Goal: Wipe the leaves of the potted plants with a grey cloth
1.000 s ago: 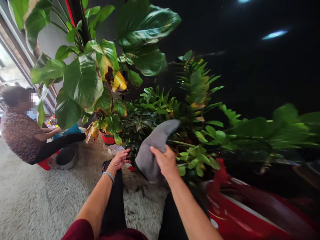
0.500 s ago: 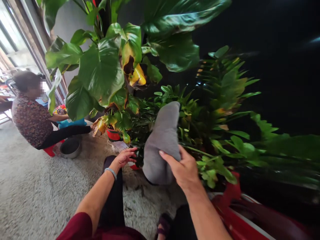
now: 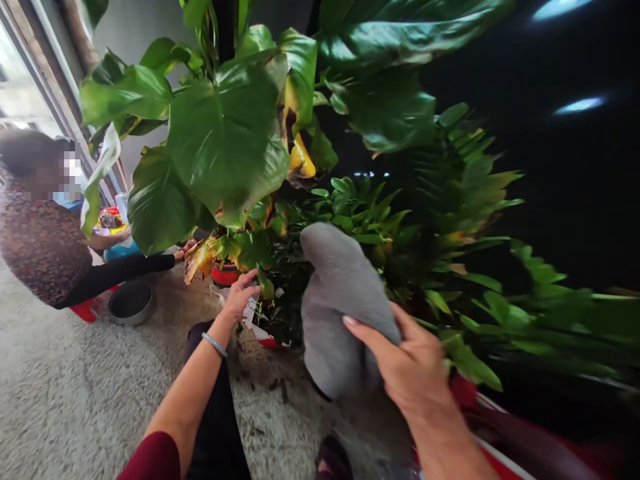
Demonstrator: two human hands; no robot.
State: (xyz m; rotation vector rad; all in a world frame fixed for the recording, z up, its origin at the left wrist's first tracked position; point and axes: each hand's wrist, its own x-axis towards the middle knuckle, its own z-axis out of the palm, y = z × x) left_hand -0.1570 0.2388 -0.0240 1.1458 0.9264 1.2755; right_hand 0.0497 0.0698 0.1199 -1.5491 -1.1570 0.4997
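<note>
A grey cloth [image 3: 340,293], soft and folded into a rounded shape with a narrower top, is held up before the plants. My right hand [image 3: 410,353] grips its right side, thumb pressed on the near face and the other fingers behind. My left hand [image 3: 240,297] is held out with its fingers apart and nothing in it, by a low leaf and a red plant pot [image 3: 225,275]. A pale bracelet [image 3: 215,344] circles the left wrist. Just past that hand, a printed white piece [image 3: 250,313] shows among the stems.
A large broad-leaved plant [image 3: 225,133] with yellowed, browned leaves rises ahead; more greenery [image 3: 470,200] fills the right. At left sits a person [image 3: 45,233] on a red stool [image 3: 84,312], near a dark basin [image 3: 131,303]. A red object [image 3: 500,427] is at lower right.
The grey cloth has tilted, its top now leaning left, and moved right and slightly down in view with my right hand. My left hand has moved left and up. The view has shifted.
</note>
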